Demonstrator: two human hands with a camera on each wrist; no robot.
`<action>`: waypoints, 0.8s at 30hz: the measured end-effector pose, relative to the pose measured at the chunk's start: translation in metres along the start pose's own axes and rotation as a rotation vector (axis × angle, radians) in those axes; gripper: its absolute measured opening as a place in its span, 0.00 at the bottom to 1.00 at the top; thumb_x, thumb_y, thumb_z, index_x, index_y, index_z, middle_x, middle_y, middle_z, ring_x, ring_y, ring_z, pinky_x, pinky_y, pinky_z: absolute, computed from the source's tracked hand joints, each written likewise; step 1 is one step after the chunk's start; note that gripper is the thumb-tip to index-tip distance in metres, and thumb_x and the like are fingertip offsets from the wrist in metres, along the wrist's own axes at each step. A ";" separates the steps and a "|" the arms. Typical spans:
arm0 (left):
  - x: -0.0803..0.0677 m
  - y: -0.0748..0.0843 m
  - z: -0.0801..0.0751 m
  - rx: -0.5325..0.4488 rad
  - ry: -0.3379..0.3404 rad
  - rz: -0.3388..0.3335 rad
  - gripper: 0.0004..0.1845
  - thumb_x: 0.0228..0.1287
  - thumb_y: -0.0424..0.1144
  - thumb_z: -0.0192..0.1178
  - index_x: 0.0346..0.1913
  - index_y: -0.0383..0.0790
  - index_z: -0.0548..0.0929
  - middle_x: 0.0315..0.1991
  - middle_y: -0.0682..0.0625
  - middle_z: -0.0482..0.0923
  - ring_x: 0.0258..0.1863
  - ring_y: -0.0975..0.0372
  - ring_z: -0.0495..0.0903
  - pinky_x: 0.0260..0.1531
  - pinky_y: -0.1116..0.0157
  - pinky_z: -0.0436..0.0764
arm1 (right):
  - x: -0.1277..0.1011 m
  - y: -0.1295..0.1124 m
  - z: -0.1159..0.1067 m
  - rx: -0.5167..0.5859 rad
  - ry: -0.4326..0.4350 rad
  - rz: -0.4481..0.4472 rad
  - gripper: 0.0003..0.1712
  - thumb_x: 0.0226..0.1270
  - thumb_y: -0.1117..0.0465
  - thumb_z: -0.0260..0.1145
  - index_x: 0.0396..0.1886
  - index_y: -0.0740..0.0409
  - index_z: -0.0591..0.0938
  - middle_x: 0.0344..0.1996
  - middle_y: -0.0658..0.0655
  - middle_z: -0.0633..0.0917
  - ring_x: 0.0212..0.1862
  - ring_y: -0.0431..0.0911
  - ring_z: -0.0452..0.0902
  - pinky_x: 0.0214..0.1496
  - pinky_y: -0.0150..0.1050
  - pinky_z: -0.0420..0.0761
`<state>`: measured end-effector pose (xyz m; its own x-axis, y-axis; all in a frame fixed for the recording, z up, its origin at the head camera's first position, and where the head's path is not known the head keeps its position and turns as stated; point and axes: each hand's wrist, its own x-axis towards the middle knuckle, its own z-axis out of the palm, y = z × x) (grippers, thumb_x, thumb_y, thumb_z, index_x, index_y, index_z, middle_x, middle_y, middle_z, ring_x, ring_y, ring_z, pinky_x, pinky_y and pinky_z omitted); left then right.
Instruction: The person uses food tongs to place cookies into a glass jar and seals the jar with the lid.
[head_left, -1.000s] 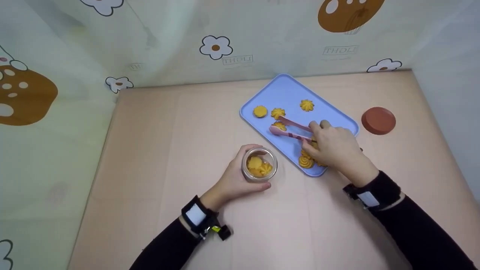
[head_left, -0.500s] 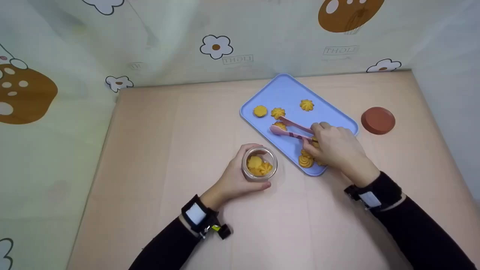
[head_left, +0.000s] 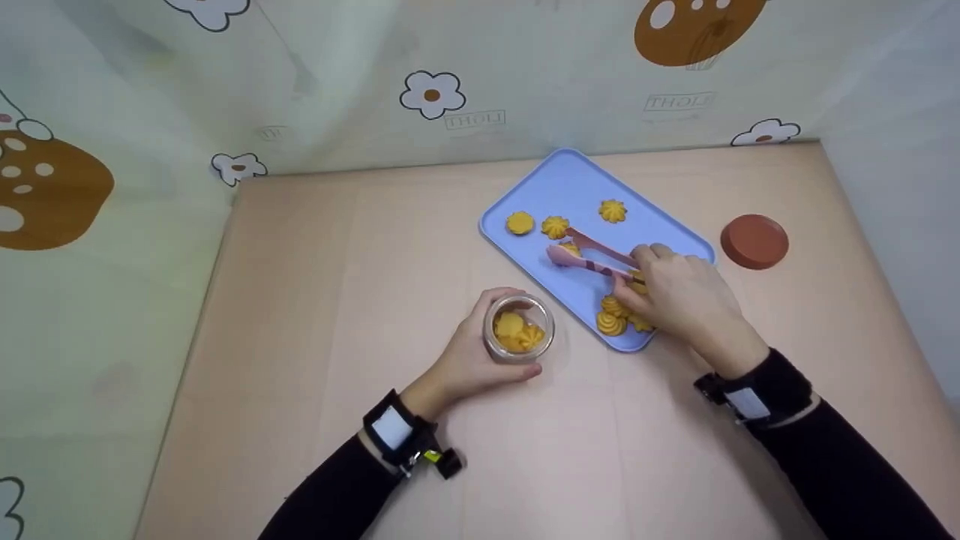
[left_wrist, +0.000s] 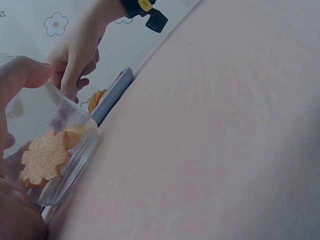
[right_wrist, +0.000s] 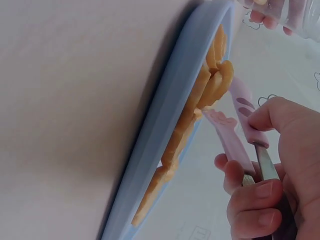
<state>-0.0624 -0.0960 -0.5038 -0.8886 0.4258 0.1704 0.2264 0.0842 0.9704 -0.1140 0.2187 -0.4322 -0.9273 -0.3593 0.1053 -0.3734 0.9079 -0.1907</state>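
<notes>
The right hand (head_left: 679,292) gripped pink plastic tongs (head_left: 589,257) over the blue rectangular tray (head_left: 577,187); the left hand (head_left: 469,360) clasped a clear glass jar (head_left: 519,330) of cookies.

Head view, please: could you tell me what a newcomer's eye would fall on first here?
Most striking is the blue tray at the back right of the table, dotted with yellow cookies. Over it the right hand holds pink tongs, their tips about a cookie. Nearer, the left hand grips a clear jar with cookies inside, and a brown lid lies right of the tray.
</notes>
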 end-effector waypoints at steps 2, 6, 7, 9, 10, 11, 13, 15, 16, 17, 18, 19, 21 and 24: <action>0.000 -0.001 0.000 0.000 0.002 0.003 0.53 0.48 0.39 0.89 0.76 0.45 0.68 0.68 0.50 0.80 0.70 0.55 0.77 0.77 0.51 0.69 | -0.001 0.001 0.000 0.004 -0.003 0.005 0.26 0.75 0.46 0.68 0.46 0.69 0.82 0.28 0.61 0.80 0.20 0.50 0.72 0.20 0.40 0.66; -0.001 -0.004 0.001 -0.005 0.000 0.009 0.53 0.48 0.38 0.89 0.76 0.45 0.68 0.68 0.51 0.80 0.70 0.55 0.77 0.78 0.52 0.69 | -0.003 0.002 -0.001 0.004 -0.009 0.013 0.27 0.75 0.46 0.69 0.47 0.69 0.82 0.29 0.61 0.80 0.20 0.51 0.72 0.21 0.40 0.67; -0.001 -0.004 0.001 -0.006 0.000 0.009 0.53 0.49 0.38 0.89 0.76 0.45 0.68 0.68 0.51 0.80 0.70 0.55 0.77 0.78 0.51 0.69 | -0.004 0.003 -0.002 0.003 -0.006 0.013 0.26 0.75 0.46 0.69 0.48 0.69 0.82 0.29 0.61 0.80 0.20 0.51 0.71 0.21 0.41 0.67; -0.001 -0.006 0.001 -0.004 -0.001 0.012 0.52 0.49 0.39 0.89 0.76 0.45 0.68 0.68 0.50 0.80 0.70 0.54 0.77 0.77 0.51 0.69 | -0.006 0.003 -0.003 -0.003 0.009 0.005 0.26 0.75 0.47 0.69 0.46 0.69 0.82 0.28 0.61 0.79 0.20 0.51 0.71 0.21 0.41 0.67; -0.001 -0.006 0.001 -0.002 -0.002 0.015 0.52 0.49 0.39 0.89 0.76 0.45 0.69 0.68 0.49 0.81 0.70 0.54 0.77 0.77 0.51 0.69 | -0.007 0.003 -0.004 -0.009 0.022 -0.003 0.25 0.75 0.47 0.68 0.45 0.69 0.82 0.28 0.60 0.79 0.20 0.51 0.71 0.21 0.41 0.67; -0.001 -0.007 0.001 0.000 -0.003 0.018 0.52 0.49 0.39 0.89 0.76 0.45 0.69 0.68 0.48 0.81 0.69 0.54 0.78 0.76 0.51 0.70 | -0.008 0.003 -0.005 -0.014 0.038 -0.012 0.25 0.75 0.47 0.68 0.44 0.69 0.82 0.27 0.60 0.78 0.20 0.51 0.70 0.21 0.41 0.66; -0.002 -0.008 0.001 0.001 -0.005 0.021 0.52 0.49 0.39 0.89 0.76 0.46 0.69 0.68 0.47 0.81 0.69 0.53 0.78 0.76 0.51 0.70 | -0.010 0.004 -0.007 -0.019 0.075 -0.032 0.24 0.74 0.47 0.68 0.41 0.68 0.82 0.25 0.59 0.77 0.19 0.50 0.69 0.21 0.41 0.65; -0.001 -0.008 0.001 0.002 -0.007 0.023 0.52 0.49 0.38 0.88 0.76 0.46 0.69 0.67 0.46 0.81 0.69 0.53 0.78 0.75 0.51 0.71 | -0.010 0.004 -0.009 -0.020 0.116 -0.054 0.21 0.74 0.49 0.67 0.36 0.66 0.80 0.23 0.58 0.75 0.19 0.49 0.68 0.20 0.41 0.64; -0.001 -0.008 0.001 0.001 -0.008 0.020 0.52 0.49 0.38 0.88 0.76 0.46 0.69 0.68 0.46 0.81 0.69 0.53 0.78 0.76 0.52 0.71 | -0.011 0.005 -0.011 -0.014 0.127 -0.058 0.20 0.74 0.50 0.68 0.35 0.65 0.79 0.22 0.57 0.73 0.19 0.49 0.67 0.20 0.40 0.63; -0.001 -0.008 0.001 -0.001 -0.008 0.018 0.52 0.49 0.38 0.88 0.76 0.46 0.69 0.68 0.46 0.81 0.69 0.53 0.78 0.76 0.53 0.70 | -0.011 0.006 -0.012 -0.010 0.137 -0.062 0.20 0.74 0.50 0.68 0.34 0.64 0.78 0.21 0.56 0.73 0.19 0.49 0.67 0.20 0.40 0.62; -0.001 -0.008 0.002 -0.003 -0.008 0.014 0.52 0.49 0.37 0.88 0.76 0.46 0.69 0.68 0.46 0.81 0.69 0.53 0.78 0.76 0.53 0.70 | -0.011 0.006 -0.014 -0.010 0.143 -0.063 0.20 0.74 0.51 0.69 0.33 0.63 0.78 0.21 0.55 0.72 0.19 0.48 0.66 0.20 0.40 0.62; -0.001 -0.007 0.002 -0.003 -0.008 0.010 0.52 0.49 0.38 0.88 0.76 0.46 0.69 0.68 0.46 0.81 0.69 0.53 0.78 0.76 0.53 0.70 | -0.011 0.006 -0.015 -0.011 0.145 -0.062 0.19 0.74 0.51 0.69 0.33 0.63 0.78 0.21 0.55 0.71 0.20 0.48 0.66 0.20 0.40 0.62; -0.001 -0.007 0.002 -0.004 -0.006 0.004 0.52 0.49 0.38 0.88 0.75 0.47 0.69 0.68 0.46 0.80 0.69 0.54 0.78 0.76 0.53 0.71 | -0.011 0.007 -0.017 -0.015 0.134 -0.053 0.19 0.73 0.51 0.70 0.33 0.63 0.78 0.20 0.54 0.71 0.20 0.49 0.66 0.20 0.41 0.62; -0.001 -0.006 0.002 -0.001 -0.007 -0.005 0.52 0.49 0.38 0.88 0.76 0.48 0.69 0.68 0.47 0.80 0.70 0.55 0.77 0.76 0.52 0.71 | -0.011 0.007 -0.020 -0.020 0.102 -0.040 0.20 0.73 0.50 0.71 0.35 0.65 0.80 0.21 0.55 0.73 0.20 0.50 0.68 0.20 0.41 0.63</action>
<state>-0.0623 -0.0953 -0.5100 -0.8870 0.4315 0.1645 0.2216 0.0850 0.9714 -0.1056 0.2333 -0.4154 -0.9039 -0.3721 0.2112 -0.4082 0.8977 -0.1655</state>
